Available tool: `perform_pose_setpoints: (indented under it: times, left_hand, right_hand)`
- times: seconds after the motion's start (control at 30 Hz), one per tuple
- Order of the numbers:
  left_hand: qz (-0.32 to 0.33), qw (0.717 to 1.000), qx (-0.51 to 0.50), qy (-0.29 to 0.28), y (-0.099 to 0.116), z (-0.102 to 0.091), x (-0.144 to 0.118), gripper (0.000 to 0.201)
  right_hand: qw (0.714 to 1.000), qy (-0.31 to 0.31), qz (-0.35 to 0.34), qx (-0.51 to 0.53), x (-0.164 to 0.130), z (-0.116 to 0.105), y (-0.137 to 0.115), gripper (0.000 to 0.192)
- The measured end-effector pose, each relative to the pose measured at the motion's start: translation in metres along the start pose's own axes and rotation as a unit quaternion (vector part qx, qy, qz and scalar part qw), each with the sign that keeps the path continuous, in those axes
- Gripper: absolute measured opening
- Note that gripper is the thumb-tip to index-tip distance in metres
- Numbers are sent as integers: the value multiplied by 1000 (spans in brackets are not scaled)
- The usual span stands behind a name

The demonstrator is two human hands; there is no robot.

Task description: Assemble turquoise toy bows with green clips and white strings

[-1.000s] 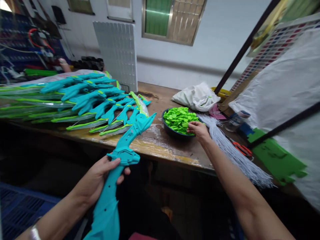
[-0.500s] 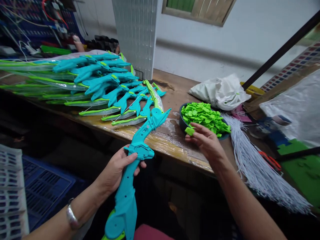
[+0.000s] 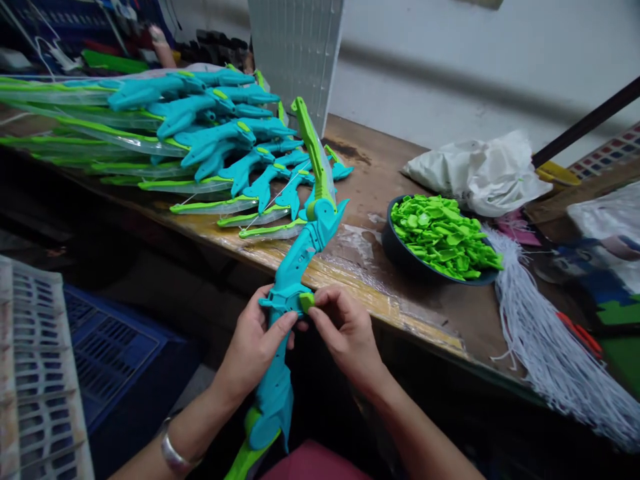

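My left hand grips a teal plastic toy bow by its middle, in front of the table edge. The bow has a lime green tip that reaches up over the table. My right hand pinches a small green plastic piece against the bow's grip, right next to my left thumb. A dark bowl heaped with the same green pieces stands on the wooden table to the right.
Several finished teal and green bows lie piled on the table's left. A bundle of white strings lies to the bowl's right, with a white bag behind. A white ribbed panel leans at the wall. Blue and white crates stand at lower left.
My right hand has taken a green piece from the bowl and carried it left and down to the bow's grip. The view has tilted downward.
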State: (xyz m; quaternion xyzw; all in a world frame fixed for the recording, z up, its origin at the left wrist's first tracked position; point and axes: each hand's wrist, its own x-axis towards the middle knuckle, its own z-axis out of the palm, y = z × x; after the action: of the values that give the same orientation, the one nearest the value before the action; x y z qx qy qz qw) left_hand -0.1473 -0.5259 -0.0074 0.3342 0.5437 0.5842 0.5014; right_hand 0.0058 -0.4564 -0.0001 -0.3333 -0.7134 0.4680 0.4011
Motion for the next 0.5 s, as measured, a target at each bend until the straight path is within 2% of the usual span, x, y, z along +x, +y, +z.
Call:
perform_pose_setpoints:
  times: [0.1,0.17,0.3,0.4,0.5]
  left_hand:
    - [-7,1000,-23,-8,-2,-2,-2,41]
    - [-18,998,-65,-17,-6,-5,-4,39]
    - [-30,991,-133,-8,-13,-10,-6,36]
    - [-25,986,-163,17,-15,-12,-8,38]
    - [-21,985,-168,27,-15,-13,-11,37]
  right_hand:
    - [988,-49,-76,-129,3,-6,-5,35]
    - [985,-65,-81,-137,4,-7,-12,33]
    - [1000,23,10,16,0,4,-22,8]
    - [987,66,82,122,-5,20,-21,7]
    - [983,98,86,127,-6,35,-12,8]
